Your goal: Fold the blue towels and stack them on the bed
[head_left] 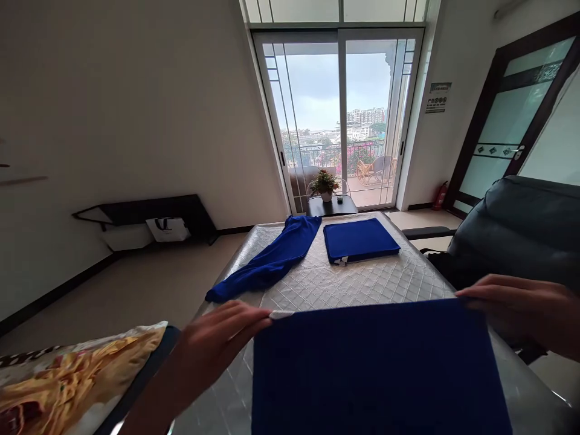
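A dark blue cloth (376,368) hangs stretched between my two hands at the near end of the table, its lower part cut off by the picture's edge. My left hand (222,332) pinches its upper left corner, where a small white tag shows. Fingers of my right hand (521,308) are closed on the upper right corner. Beyond it, on the quilted silvery table cover (312,287), a folded blue cloth stack (362,238) lies flat with white tags at its front edge. To the left of that stack, a loose, crumpled blue cloth (272,257) stretches diagonally.
A patterned cushion (90,380) is at the lower left. A dark padded chair (525,235) stands close on the right. Past the table's far end, a potted plant (325,184) sits on a small dark stand before glass sliding doors. A white bag (167,229) rests by the left wall.
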### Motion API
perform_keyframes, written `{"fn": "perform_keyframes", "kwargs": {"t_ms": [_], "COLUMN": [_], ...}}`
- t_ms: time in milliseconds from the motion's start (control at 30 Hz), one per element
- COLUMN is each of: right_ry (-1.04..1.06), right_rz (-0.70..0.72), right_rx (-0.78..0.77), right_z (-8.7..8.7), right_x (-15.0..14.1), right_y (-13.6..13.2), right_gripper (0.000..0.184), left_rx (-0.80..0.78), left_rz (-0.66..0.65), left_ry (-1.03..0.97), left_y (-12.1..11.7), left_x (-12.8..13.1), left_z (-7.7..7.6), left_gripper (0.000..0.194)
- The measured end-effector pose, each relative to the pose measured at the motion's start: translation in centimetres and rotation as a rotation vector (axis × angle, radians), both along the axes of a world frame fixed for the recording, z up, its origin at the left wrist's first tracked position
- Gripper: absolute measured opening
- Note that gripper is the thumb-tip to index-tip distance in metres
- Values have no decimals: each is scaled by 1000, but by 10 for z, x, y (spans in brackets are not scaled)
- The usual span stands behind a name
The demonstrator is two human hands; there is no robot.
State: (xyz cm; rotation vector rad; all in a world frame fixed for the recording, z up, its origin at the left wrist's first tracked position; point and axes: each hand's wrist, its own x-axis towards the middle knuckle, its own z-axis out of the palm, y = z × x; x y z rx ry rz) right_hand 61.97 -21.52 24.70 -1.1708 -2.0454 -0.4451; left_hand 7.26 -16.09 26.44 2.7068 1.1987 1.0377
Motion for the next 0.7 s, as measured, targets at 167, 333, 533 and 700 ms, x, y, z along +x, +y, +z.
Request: {"fn": "perform_keyframes", "kwargs": {"t_ms": [167,333,533,700], "right_ry": [-140,47,298,331], "right_rz": [31,-273,-298,-396], "right_rx": [-481,-374,-208,-382], "right_z": [13,63,81,-17], "right_x": [7,8,24,34], "right_y": [122,260,356,396], "right_gripper": [48,36,33,26], "left_rx": [-316,-33,137,51], "left_rz": [-69,221,383,333], "left_ry": [231,270,191,294], "left_y": [124,244,327,353], "left_x": [59,118,152,177], "left_z": [14,57,55,-55], "left_gripper": [36,45,55,37]}}
